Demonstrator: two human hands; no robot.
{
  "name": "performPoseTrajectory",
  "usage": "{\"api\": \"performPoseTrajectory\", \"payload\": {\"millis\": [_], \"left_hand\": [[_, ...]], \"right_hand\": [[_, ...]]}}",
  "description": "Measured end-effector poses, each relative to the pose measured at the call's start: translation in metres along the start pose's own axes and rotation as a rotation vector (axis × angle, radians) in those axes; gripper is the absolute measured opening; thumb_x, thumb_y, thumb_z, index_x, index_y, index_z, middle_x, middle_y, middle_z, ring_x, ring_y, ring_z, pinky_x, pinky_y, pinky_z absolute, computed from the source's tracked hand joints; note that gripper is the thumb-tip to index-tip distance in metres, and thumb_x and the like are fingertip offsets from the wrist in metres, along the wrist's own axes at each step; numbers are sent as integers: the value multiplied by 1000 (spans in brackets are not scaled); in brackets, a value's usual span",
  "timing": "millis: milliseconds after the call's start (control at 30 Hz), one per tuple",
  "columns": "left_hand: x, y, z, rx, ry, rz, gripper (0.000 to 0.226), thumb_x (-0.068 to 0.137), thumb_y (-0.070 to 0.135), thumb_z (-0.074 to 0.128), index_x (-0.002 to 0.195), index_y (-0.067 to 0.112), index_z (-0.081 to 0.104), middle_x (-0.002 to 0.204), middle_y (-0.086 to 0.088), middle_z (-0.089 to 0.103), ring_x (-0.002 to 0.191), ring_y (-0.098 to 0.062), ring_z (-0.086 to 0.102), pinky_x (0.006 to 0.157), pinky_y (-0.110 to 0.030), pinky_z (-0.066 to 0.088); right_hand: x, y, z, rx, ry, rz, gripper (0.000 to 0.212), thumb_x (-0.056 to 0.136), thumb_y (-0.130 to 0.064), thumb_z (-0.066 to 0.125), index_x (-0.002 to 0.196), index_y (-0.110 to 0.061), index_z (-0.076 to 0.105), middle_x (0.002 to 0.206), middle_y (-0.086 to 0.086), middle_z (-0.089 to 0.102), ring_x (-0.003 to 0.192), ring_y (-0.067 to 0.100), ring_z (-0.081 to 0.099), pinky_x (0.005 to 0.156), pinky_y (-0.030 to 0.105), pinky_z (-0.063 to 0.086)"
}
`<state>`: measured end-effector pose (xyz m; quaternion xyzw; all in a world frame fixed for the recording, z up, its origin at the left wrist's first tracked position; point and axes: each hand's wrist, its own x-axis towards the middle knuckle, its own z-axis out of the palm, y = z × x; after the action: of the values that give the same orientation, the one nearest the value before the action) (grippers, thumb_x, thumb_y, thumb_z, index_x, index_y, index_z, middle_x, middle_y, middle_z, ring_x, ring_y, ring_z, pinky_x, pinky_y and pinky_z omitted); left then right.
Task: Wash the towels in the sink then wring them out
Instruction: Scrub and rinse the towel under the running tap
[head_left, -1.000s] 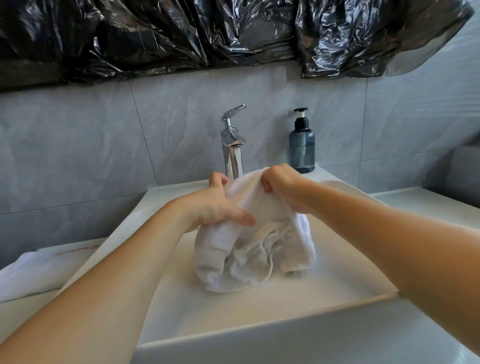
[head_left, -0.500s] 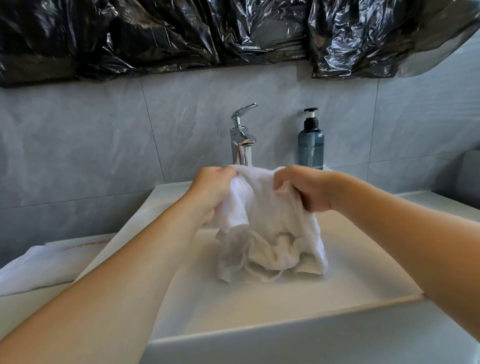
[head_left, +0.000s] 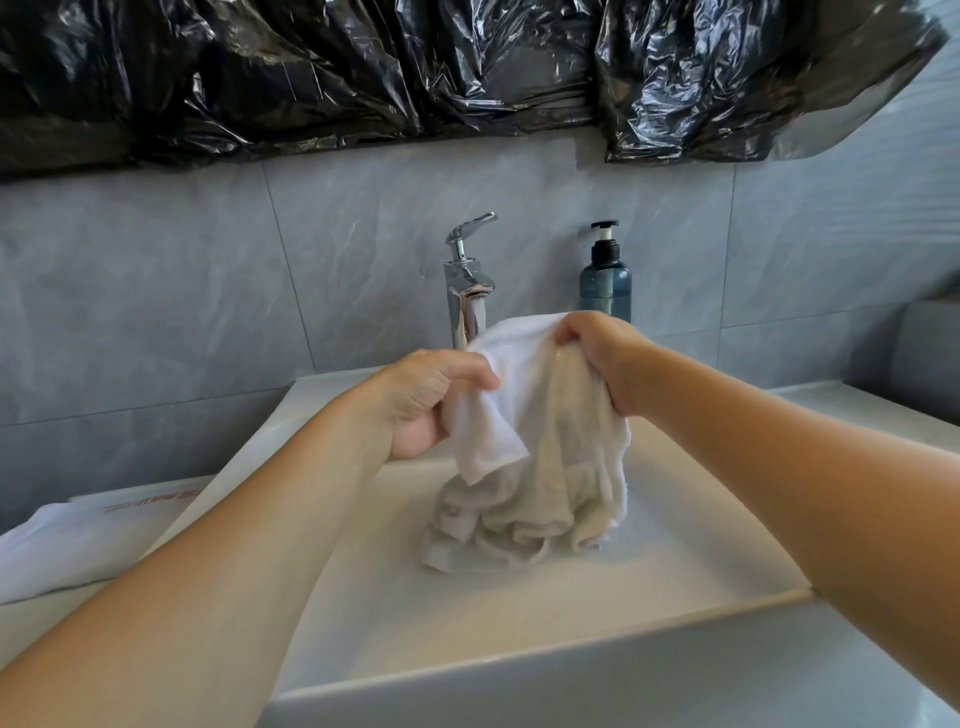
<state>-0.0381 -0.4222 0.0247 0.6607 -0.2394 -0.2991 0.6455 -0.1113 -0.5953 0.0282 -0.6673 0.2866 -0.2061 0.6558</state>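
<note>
We see bare basin floor in the sink (head_left: 519, 623) in front of the towel (head_left: 540, 467). Behind it the tap (head_left: 467, 291) and soap bottle (head_left: 605, 280) block the back edge. A folded cloth (head_left: 78, 545), possibly another towel, covers the left counter.

The towel (head_left: 540, 457) is white terry cloth, rough and matt, greyer where wet. The sink (head_left: 467, 649) is smooth, glossy white ceramic. The faucet (head_left: 467, 291) is polished chrome metal. Crinkled black plastic sheeting (head_left: 363, 73) shines above matt grey wall tiles (head_left: 156, 291).
</note>
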Motion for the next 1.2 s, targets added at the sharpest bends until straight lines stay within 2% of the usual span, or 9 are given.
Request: {"api": "performPoseTrajectory", "payload": {"millis": [67,167,300,433,500,600,700,967,1200], "left_hand": [[3,-2,4,80,88,35,49,58,4,68,106,7,58,95,-15,59,79,-26,57,69,-31,48],[5,-7,3,308,237,-11,19,83,14,62,101,17,55,87,-8,58,69,-26,53,65,-34,49],[2,-17,2,318,209,-81,8,102,28,52,104,28,59,95,-2,66,73,-23,62,66,-37,54],[6,-22,8,188,214,-1,51,83,16,75,125,23,48,115,-9,67,90,-26,68,82,-42,55],[8,-20,8,192,273,73,61,67,13,78,120,19,47,113,-12,65,87,-26,64,77,-37,51],[11,-13,10,165,350,213,27,82,13,75,102,17,58,92,-5,62,72,-18,53,62,-27,41],[11,-13,10,210,360,245,4,91,23,68,90,21,65,92,-3,65,80,-20,56,69,-29,43],[7,-14,13,141,343,217,13,101,23,54,91,24,64,75,3,52,72,-17,47,66,-31,43],[13,-13,13,129,374,203,7,99,25,53,94,26,58,102,-5,56,87,-22,48,71,-35,41]], "right_hand": [[0,-2,-2,50,52,32,24,72,-24,61,94,-18,60,96,7,65,81,29,61,74,34,48],[2,0,-2,48,63,57,38,70,-25,60,108,-18,61,108,8,66,93,30,63,76,36,47],[-1,1,-2,-34,42,58,40,72,-25,60,111,-17,58,112,12,65,97,34,62,82,41,49],[-1,1,-6,-127,10,71,37,78,-25,57,113,-13,57,106,12,66,90,33,62,74,39,48],[1,1,-8,-148,2,76,36,80,-25,56,113,-12,58,104,13,67,89,34,63,72,39,49],[0,5,-5,-212,-15,88,32,82,-24,55,109,-9,61,102,15,68,91,34,65,81,40,53],[-2,10,2,-273,-52,87,27,83,-23,57,105,-8,62,103,16,69,92,34,66,86,41,53],[-3,10,4,-250,-76,65,23,83,-23,58,101,-10,62,98,13,69,89,31,65,75,33,51],[-7,10,12,-241,-138,35,18,84,-23,61,94,-9,63,94,12,70,88,30,67,85,38,54]]}}
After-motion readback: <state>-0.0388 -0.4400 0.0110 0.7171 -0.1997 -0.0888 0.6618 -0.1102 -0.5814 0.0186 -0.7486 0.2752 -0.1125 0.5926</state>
